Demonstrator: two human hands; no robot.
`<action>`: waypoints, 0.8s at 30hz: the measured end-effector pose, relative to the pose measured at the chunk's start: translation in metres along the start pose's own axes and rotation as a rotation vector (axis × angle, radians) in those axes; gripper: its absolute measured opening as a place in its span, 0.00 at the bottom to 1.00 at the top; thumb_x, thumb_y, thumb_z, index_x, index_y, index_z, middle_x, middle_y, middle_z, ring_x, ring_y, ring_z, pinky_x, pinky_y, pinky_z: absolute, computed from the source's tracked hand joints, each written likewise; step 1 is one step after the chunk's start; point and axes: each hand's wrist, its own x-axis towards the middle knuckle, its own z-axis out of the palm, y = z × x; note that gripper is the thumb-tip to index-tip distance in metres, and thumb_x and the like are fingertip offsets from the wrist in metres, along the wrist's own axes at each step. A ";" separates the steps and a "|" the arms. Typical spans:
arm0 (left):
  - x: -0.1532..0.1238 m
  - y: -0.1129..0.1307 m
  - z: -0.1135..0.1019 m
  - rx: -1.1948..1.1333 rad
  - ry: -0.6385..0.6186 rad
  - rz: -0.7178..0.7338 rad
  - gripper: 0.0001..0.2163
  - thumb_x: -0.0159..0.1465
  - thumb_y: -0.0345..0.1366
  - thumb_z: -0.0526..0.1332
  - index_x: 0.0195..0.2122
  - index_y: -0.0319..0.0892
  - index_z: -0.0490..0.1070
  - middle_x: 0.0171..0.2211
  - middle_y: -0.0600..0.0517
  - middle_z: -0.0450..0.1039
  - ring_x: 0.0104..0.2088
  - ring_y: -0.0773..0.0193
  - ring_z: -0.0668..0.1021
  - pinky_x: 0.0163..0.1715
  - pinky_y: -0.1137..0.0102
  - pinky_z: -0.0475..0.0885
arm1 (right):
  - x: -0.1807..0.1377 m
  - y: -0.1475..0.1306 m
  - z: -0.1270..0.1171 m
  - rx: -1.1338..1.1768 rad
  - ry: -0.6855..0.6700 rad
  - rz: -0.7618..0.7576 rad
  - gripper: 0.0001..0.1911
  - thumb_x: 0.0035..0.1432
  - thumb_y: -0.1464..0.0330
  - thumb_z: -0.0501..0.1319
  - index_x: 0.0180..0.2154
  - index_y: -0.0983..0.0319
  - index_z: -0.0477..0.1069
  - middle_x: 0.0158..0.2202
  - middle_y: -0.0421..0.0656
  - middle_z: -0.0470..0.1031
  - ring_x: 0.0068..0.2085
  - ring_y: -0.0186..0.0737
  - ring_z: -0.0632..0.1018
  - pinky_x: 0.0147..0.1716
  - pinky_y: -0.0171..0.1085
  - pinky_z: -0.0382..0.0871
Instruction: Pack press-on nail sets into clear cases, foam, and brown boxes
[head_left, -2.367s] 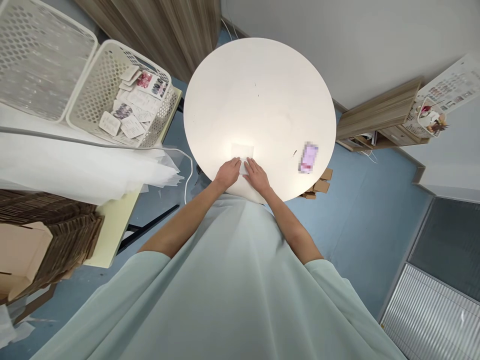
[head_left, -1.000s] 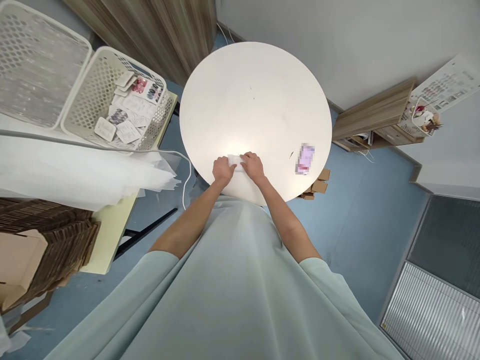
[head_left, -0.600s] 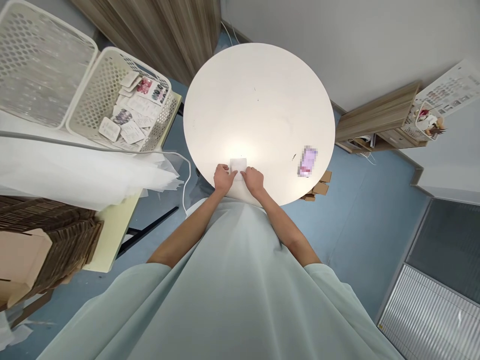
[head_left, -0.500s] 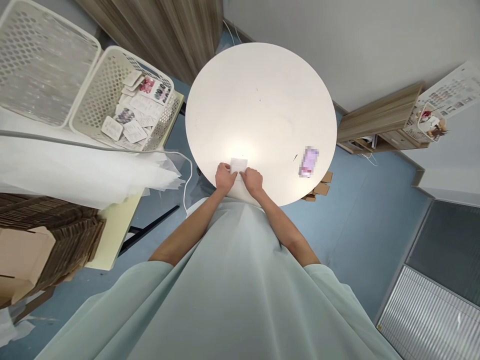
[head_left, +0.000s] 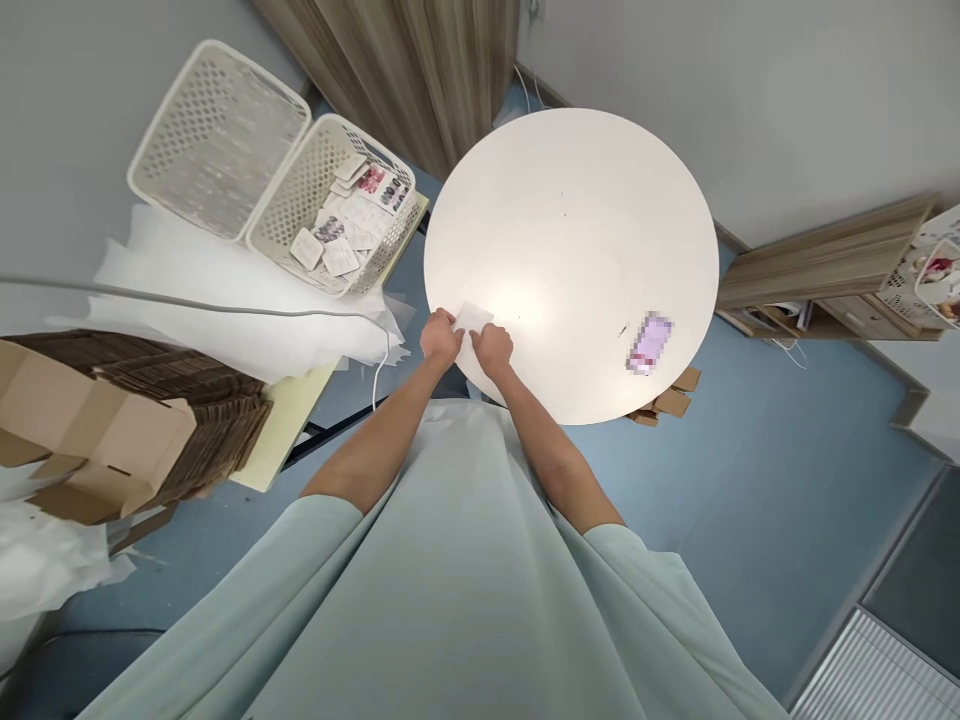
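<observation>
Both forearms (head_left: 556, 462) reach forward from short pale-green sleeves (head_left: 322, 512), elbows apart, and converge at the near left part of the round white surface (head_left: 577, 230). The left hand (head_left: 441, 338) and right hand (head_left: 492, 350) stand side by side with a small gap between them, backs upward, fingers curled and thumbs turned inward toward each other. Each grip is narrow, holding a small white sheet (head_left: 474, 313) at its near side. The sheet spans the gap between the hands, its free part projecting beyond the thumbs, away from the person; whether it touches the surface cannot be told. A purple object (head_left: 649, 343), blurred by pixelation, lies well apart, near the right edge of the surface. Compared with the frame half a second earlier, the hands and sheet have shifted toward the left rim, and the sheet, formerly almost square to the person, is now turned at an angle; the view has swung, bringing more of the open cardboard box (head_left: 135, 440) into sight at left
</observation>
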 end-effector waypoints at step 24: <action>-0.073 0.005 -0.039 -0.229 0.017 0.203 0.15 0.63 0.22 0.59 0.48 0.43 0.72 0.57 0.42 0.73 0.46 0.54 0.80 0.48 0.59 0.75 | -0.115 0.019 -0.057 0.162 0.207 0.080 0.05 0.66 0.72 0.60 0.41 0.56 0.72 0.41 0.41 0.84 0.40 0.44 0.81 0.36 0.38 0.66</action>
